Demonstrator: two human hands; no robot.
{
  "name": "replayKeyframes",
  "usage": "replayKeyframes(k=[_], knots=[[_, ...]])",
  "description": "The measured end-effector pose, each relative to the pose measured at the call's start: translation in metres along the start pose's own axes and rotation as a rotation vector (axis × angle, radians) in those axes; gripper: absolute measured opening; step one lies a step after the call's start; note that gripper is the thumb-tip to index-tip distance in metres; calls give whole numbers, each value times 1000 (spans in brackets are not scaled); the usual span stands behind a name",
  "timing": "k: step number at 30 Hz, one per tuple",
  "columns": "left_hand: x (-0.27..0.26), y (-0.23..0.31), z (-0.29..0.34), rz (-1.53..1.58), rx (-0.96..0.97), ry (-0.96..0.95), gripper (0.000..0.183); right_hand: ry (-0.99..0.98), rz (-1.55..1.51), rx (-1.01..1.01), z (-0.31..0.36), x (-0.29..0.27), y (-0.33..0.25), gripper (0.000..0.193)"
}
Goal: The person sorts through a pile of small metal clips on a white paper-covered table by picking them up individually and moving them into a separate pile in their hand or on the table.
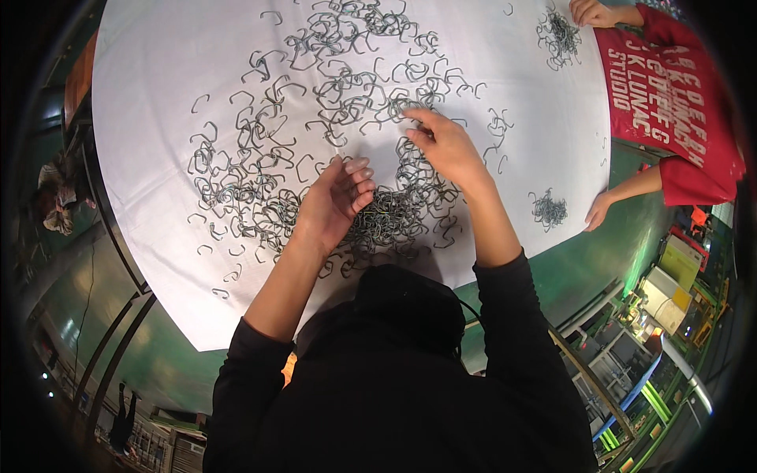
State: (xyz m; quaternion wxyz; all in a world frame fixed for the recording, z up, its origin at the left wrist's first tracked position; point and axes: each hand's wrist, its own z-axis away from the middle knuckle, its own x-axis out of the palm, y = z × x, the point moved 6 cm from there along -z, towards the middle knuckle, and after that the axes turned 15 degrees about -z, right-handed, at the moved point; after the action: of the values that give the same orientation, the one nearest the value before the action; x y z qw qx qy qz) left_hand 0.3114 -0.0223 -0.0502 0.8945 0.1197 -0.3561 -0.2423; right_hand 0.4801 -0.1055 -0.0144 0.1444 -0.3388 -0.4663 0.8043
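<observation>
Many small grey C-shaped wire clips (382, 217) lie scattered in a broad ring on the white sheet, piled thickest close to my body. Beside this pile is my left hand (339, 201), cupped palm inward with its fingers loosely bent and slightly apart; no clip shows in it. My right hand (449, 146) reaches over the right side of the ring. Its index finger and thumb are apart, the fingertip by the clips at the far side, and nothing is visible between them. The other fingers are partly hidden.
A white sheet (150, 142) covers the table. At the right, a person in a red top (654, 102) has one hand by a small clip heap (558, 38) and the other on the table edge, near a second heap (549, 210). Metal frames stand around the green floor.
</observation>
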Motion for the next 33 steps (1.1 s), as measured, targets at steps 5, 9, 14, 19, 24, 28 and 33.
replayKeyframes(k=[5,9,14,19,24,28,33], knots=[[-11,-1,8,59,2,-1,32,81,183,-162,-28,3,-23,9],[-8,1,14,73,5,-2,31,133,319,-336,-75,24,-39,8],[-12,7,24,59,41,32,32,39,540,-327,-93,39,-39,8],[-19,7,25,64,67,9,33,4,427,-158,-85,25,-41,11],[-17,7,21,53,77,-62,38,86,-69,-164,-73,0,-28,13],[-8,10,16,42,80,12,42,-209,-451,-50,-24,28,-40,13],[-4,12,10,98,106,15,43,-121,-205,35,1,24,-16,17]])
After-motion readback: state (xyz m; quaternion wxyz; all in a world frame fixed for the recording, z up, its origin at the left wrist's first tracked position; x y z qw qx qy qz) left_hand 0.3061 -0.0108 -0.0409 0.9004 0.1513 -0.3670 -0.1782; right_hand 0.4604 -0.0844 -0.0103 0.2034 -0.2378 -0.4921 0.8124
